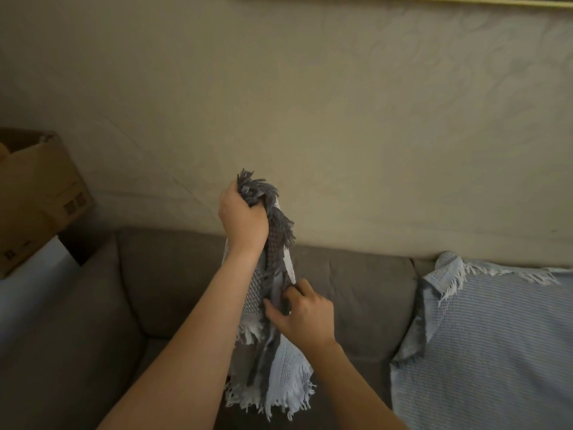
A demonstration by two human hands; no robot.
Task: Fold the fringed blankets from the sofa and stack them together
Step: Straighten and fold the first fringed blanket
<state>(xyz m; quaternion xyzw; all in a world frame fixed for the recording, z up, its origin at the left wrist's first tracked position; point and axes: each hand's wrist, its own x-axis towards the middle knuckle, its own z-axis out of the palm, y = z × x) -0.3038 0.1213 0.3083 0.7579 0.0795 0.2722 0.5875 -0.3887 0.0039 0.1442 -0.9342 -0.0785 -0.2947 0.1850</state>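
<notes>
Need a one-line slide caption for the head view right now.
Left hand holds a grey fringed blanket up above the sofa while right hand pinches its edge.

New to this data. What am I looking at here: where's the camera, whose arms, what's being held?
There is no robot here. A person wears one wide-angle camera on the head, looking forward and down, so the two bare arms reaching in from the bottom are their own.

The left hand is raised and closed in a fist around the top of a bunched grey and white fringed blanket, which hangs down from that grip. The right hand, lower down, pinches the hanging cloth partway along.

Below is a grey-brown sofa against a plain wall. A second, light blue fringed blanket lies spread over the sofa's right side, unfolded. A cardboard box sits at the far left, beside the sofa.
</notes>
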